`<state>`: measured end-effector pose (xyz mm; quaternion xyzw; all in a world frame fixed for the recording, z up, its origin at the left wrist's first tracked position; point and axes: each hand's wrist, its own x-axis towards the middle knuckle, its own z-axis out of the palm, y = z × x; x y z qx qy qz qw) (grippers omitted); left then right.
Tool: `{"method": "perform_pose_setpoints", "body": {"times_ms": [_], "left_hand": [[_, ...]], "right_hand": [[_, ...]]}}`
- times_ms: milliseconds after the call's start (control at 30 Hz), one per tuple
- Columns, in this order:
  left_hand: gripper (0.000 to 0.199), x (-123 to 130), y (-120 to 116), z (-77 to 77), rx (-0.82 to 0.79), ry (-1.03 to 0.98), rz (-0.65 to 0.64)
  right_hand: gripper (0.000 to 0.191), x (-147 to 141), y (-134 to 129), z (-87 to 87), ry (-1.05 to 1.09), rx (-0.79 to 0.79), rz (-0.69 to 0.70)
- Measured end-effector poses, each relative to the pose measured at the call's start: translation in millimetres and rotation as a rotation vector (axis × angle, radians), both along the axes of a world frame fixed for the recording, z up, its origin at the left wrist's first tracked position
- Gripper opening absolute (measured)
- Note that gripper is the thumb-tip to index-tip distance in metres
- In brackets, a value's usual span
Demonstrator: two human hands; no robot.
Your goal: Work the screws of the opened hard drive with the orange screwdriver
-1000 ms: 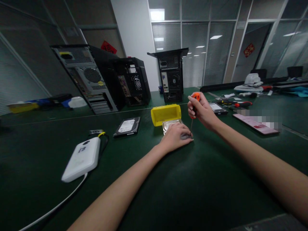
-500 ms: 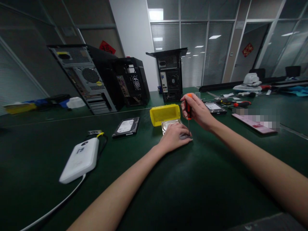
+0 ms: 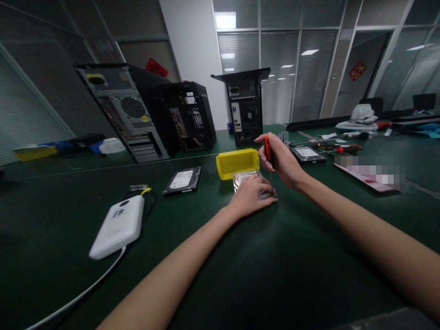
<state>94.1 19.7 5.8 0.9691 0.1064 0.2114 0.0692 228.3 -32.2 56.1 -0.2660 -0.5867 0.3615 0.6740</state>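
Note:
My left hand lies over a silver hard drive on the green table, its fingers gripping the drive and hiding much of it. My right hand is closed round the orange and black handle of a screwdriver. The shaft points down to the drive's right end, beside my left fingertips; the tip is too small to make out. Just behind the drive stands a yellow tray, its open side facing me.
Hard drives lie left and right of my hands. A white device with a cable is at the left. A pink phone and pliers are at the right. Computer cases stand behind.
My right hand has shifted its fingers on the screwdriver handle, with the index finger now over its top. The whole view has moved slightly; my left hand stays on the drive.

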Motion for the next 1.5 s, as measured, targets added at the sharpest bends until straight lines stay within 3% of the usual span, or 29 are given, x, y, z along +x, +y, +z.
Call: {"method": "perform_pose_setpoints", "body": {"times_ms": [367,567,867,1167,1300,1500], "left_hand": [[0.018,0.1,-1.2,1.0,-0.012,-0.007,0.005],[0.019,-0.6,-1.6,1.5,-0.025,0.011,0.012],[0.018,-0.6,1.0,-1.5,-0.025,-0.006,-0.008],[0.017,-1.2,0.0,-1.5,-0.032,-0.007,0.001],[0.018,-1.4,-0.5,-0.3,-0.026,-0.010,-0.007],[0.019,-1.0,-1.8,2.1,-0.026,0.015,0.012]], "right_hand": [[0.035,-5.5,-5.4,-0.7,0.038,-0.008,-0.058],[0.047,0.3,-7.5,-0.7,0.097,-0.048,-0.029],[0.032,4.9,-7.0,-1.5,0.161,-0.031,-0.047],[0.035,12.1,-4.4,-4.5,0.119,-0.055,-0.076],[0.035,7.9,-5.8,-4.9,0.087,-0.034,-0.035],[0.039,1.1,-7.2,-5.2,0.083,-0.042,-0.088]]}}
